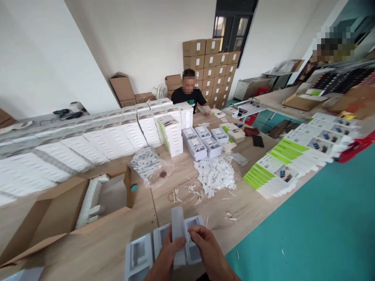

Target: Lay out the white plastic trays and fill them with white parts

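The premises were a packing and assembly room, probably attached to a small warehouse. A long wooden bench (123,242) carried rows of white retail boxes (96,136), a heap of small white parts (215,177) and fanned green-and-white printed leaflets (281,164). Sealed brown cartons (211,62) were stacked against the far wall, and an open carton (58,210) stood on the bench. A co-worker (190,95) sat at the far end. The blurred right-hand shelving (336,78) appeared to hold further stock.

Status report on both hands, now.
Left hand and right hand both pinch grey strip. White moulded trays beneath. Nothing blocking.
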`<action>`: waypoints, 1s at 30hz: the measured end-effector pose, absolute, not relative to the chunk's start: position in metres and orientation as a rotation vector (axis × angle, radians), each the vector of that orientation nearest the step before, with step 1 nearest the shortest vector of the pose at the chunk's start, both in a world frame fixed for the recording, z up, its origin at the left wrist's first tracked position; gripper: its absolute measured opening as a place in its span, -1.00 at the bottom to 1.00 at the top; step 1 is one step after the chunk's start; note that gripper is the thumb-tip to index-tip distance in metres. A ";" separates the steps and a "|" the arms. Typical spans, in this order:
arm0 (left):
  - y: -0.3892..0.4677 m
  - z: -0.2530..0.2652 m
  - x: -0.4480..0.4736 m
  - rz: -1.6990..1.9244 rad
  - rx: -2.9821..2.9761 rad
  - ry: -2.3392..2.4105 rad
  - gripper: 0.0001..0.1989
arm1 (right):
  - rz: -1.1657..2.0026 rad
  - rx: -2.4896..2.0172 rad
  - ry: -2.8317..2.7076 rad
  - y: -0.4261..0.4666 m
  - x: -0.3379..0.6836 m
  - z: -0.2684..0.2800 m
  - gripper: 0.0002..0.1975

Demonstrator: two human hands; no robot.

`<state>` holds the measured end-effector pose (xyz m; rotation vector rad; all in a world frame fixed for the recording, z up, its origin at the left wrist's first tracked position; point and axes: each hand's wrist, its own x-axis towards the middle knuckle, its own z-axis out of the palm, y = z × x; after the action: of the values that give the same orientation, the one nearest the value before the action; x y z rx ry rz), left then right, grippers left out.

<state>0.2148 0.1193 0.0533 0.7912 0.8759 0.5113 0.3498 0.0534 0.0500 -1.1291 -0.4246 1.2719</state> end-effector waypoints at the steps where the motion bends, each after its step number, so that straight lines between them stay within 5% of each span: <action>1: 0.120 0.047 0.219 0.546 0.817 0.902 -0.05 | 1.231 -1.151 -0.421 0.053 0.356 0.052 -0.68; 7: 0.111 0.047 0.258 0.553 1.012 0.884 0.15 | 1.294 -1.197 -0.545 0.047 0.393 0.054 -0.68; 12: 0.098 0.072 0.281 0.538 0.823 0.728 -0.06 | 1.364 -0.945 -0.228 0.034 0.400 0.054 -0.67; 19: 0.104 0.083 0.257 0.659 0.723 0.940 -0.38 | 1.160 -1.201 -0.039 0.021 0.486 -0.002 -0.62; 23: 0.103 0.093 0.254 0.681 0.744 0.981 -0.23 | 1.051 -1.671 -0.446 0.020 0.519 -0.045 -0.57; 27: 0.100 0.091 0.266 0.695 0.799 0.976 -0.04 | 0.689 -1.952 -0.795 0.025 0.517 -0.027 -0.59; 30: 0.098 0.089 0.279 0.673 0.852 0.944 0.08 | 1.095 -1.621 -0.896 0.037 0.484 0.022 -0.62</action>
<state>0.2786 0.0980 0.0894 0.8518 0.9437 0.6730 0.4840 0.0367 0.0217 -1.6209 -0.8962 1.0954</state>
